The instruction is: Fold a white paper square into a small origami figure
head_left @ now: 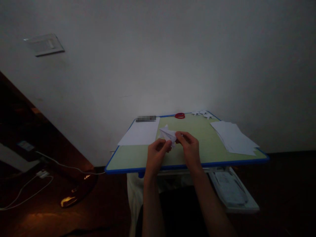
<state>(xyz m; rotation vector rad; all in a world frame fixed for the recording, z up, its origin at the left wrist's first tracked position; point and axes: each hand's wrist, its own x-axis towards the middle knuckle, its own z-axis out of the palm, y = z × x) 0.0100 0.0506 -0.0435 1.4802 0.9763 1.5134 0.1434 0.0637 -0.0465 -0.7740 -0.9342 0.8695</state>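
A small folded white paper shape (167, 134) is held just above the green tabletop (197, 138) near its middle. My left hand (156, 156) pinches its near left side with curled fingers. My right hand (189, 148) pinches its right end between thumb and fingertips. Both hands hover over the front half of the small table, close together.
A flat white sheet (140, 133) lies at the left of the table, a stack of white sheets (233, 137) at the right. Red scissors (180, 115) and small folded paper pieces (204, 114) sit at the far edge by the wall. White cables (37, 177) trail on the dark floor at left.
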